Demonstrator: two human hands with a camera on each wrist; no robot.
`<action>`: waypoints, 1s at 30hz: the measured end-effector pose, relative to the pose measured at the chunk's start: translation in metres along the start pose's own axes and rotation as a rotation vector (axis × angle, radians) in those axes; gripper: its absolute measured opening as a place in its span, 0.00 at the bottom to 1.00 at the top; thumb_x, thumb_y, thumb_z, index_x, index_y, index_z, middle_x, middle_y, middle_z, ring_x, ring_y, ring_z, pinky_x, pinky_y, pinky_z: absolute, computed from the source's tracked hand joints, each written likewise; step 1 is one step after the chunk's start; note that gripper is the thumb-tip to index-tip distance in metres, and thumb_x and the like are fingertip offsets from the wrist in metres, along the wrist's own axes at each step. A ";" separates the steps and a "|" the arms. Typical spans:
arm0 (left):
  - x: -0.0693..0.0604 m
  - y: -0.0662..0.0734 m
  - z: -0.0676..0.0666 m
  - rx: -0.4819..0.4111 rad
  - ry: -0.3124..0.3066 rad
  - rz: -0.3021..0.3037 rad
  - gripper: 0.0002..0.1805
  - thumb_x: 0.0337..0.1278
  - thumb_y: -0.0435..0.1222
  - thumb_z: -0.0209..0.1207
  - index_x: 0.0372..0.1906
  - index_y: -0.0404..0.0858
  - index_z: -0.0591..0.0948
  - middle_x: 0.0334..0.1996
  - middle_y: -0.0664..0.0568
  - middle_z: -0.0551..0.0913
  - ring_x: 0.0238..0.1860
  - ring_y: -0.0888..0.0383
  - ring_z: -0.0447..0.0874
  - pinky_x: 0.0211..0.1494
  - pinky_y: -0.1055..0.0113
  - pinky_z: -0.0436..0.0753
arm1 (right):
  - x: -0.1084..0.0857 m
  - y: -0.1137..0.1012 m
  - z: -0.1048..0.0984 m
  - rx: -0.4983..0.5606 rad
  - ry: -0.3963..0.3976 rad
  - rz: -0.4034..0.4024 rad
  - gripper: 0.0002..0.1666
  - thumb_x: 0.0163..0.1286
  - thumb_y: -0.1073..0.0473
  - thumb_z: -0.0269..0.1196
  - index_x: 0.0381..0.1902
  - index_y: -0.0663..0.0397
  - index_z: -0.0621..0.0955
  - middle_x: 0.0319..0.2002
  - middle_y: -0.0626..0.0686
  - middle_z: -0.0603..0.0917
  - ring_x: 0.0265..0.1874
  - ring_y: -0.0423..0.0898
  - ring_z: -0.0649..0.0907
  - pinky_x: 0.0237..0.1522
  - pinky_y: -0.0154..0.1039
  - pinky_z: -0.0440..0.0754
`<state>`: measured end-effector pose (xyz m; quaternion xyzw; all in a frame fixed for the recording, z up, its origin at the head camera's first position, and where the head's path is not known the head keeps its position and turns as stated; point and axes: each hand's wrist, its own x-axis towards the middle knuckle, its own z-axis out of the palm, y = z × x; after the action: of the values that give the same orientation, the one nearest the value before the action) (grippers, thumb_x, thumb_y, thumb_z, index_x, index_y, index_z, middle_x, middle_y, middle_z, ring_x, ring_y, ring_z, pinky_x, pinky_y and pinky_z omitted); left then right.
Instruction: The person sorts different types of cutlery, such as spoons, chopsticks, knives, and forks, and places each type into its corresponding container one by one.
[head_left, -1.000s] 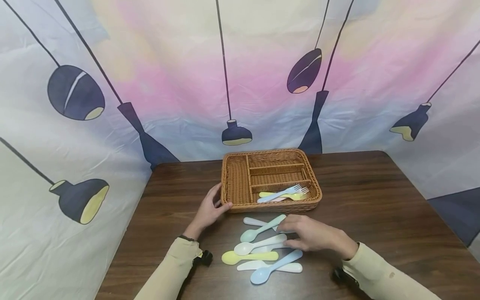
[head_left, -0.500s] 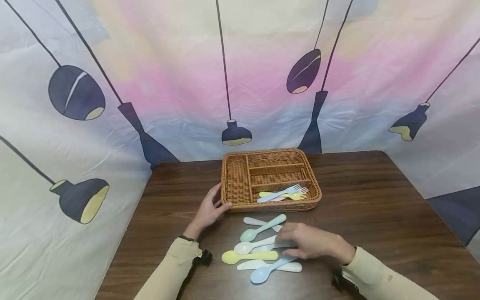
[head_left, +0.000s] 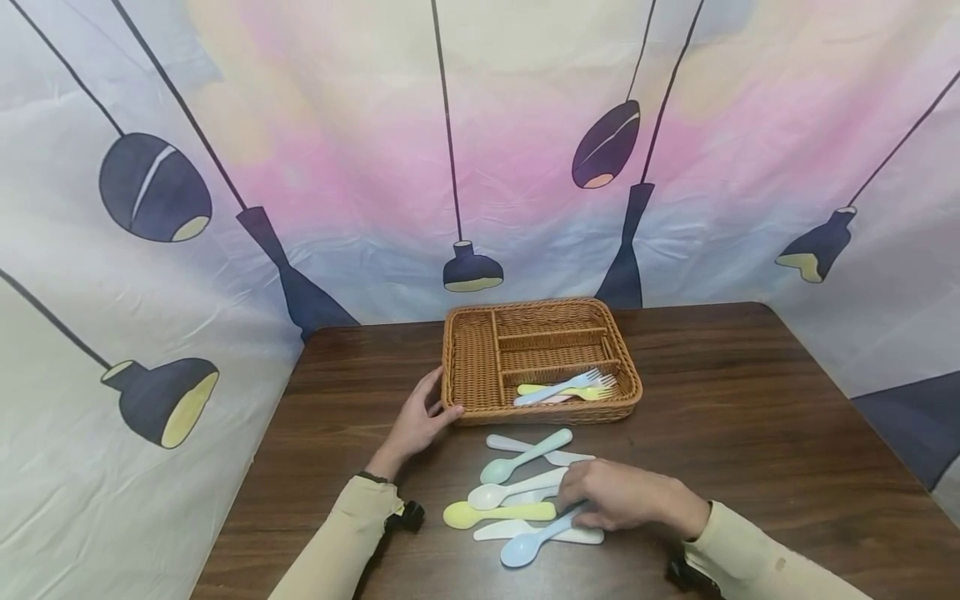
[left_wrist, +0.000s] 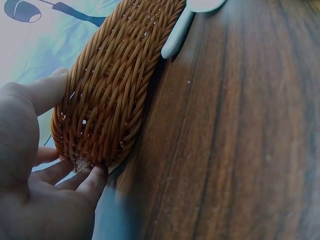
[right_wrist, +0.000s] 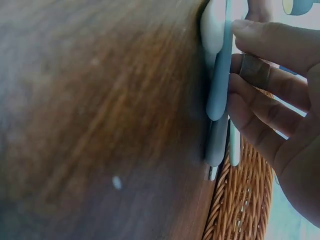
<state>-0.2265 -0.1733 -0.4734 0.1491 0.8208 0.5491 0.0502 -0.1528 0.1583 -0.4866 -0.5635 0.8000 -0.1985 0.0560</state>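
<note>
On the near part of the counter [head_left: 750, 400], the right hand [head_left: 630, 496] is bent over the blue spoon [head_left: 551, 531], its fingers at the far right end of the handle; whether they grip it, I cannot tell. The spoon slants across the white knife [head_left: 495, 530], bowl to the near left. The yellow spoon [head_left: 495, 513] lies just left of those fingers, the white spoon [head_left: 525, 486] far left of them. The left hand [head_left: 416, 421] grips the basket [head_left: 472, 358] by its near left corner; forks [head_left: 555, 389] lie in its near right compartment.
</note>
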 end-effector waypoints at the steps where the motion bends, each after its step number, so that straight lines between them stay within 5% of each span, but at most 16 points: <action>1: 0.000 0.000 0.000 -0.001 -0.002 0.002 0.45 0.60 0.33 0.65 0.75 0.29 0.52 0.75 0.33 0.49 0.74 0.38 0.53 0.71 0.47 0.69 | 0.000 0.000 0.000 -0.004 -0.007 -0.001 0.13 0.62 0.59 0.67 0.45 0.44 0.86 0.39 0.39 0.85 0.42 0.31 0.80 0.46 0.20 0.78; 13: 0.000 -0.002 -0.001 -0.005 -0.017 -0.011 0.45 0.60 0.33 0.64 0.76 0.30 0.52 0.75 0.34 0.48 0.74 0.39 0.53 0.72 0.49 0.69 | 0.003 -0.005 0.001 -0.182 -0.042 -0.052 0.10 0.56 0.59 0.70 0.37 0.40 0.85 0.32 0.36 0.82 0.35 0.30 0.78 0.37 0.16 0.75; 30: 0.001 -0.004 -0.002 -0.012 -0.025 0.006 0.45 0.60 0.33 0.64 0.76 0.30 0.51 0.75 0.34 0.49 0.75 0.39 0.53 0.72 0.49 0.69 | -0.002 0.003 -0.008 -0.069 -0.005 0.017 0.14 0.59 0.60 0.67 0.44 0.45 0.86 0.37 0.37 0.84 0.39 0.29 0.78 0.41 0.15 0.76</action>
<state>-0.2290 -0.1763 -0.4761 0.1578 0.8164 0.5523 0.0597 -0.1574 0.1629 -0.4811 -0.5585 0.8111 -0.1688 0.0400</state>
